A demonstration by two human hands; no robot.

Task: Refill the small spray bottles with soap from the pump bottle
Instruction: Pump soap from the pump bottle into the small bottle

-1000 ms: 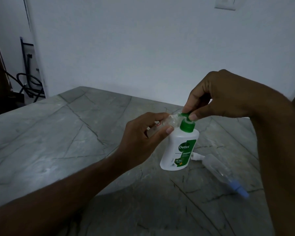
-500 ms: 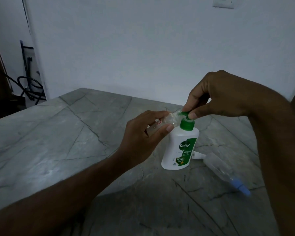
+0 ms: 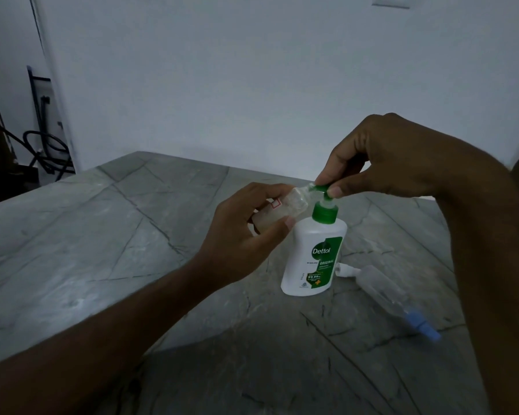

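Grey, veined stone forms the table [image 3: 102, 250], which carries a white pump bottle [image 3: 313, 259] with a green collar and green pump head [image 3: 322, 188], standing upright right of the middle. The left hand [image 3: 246, 235] grips a small clear spray bottle [image 3: 285, 209], fingers and thumb curled round its body, and holds it tilted on its side with its open neck up against the pump's spout. The right hand [image 3: 381, 163] comes in from above, with thumb and fingertips pinching the green pump head. Just right of the pump bottle, a second clear spray bottle [image 3: 384, 290] lies on its side on the table, with a blue cap [image 3: 423, 324] at its near end; a small white sprayer top [image 3: 346, 271] lies at its far end, beside the pump bottle's base. The table's far edge meets a pale wall [image 3: 252, 85], and its left edge drops away toward dark cables [image 3: 42, 151] in the corner. A broad stretch of table surface spreads to the left of the hands.
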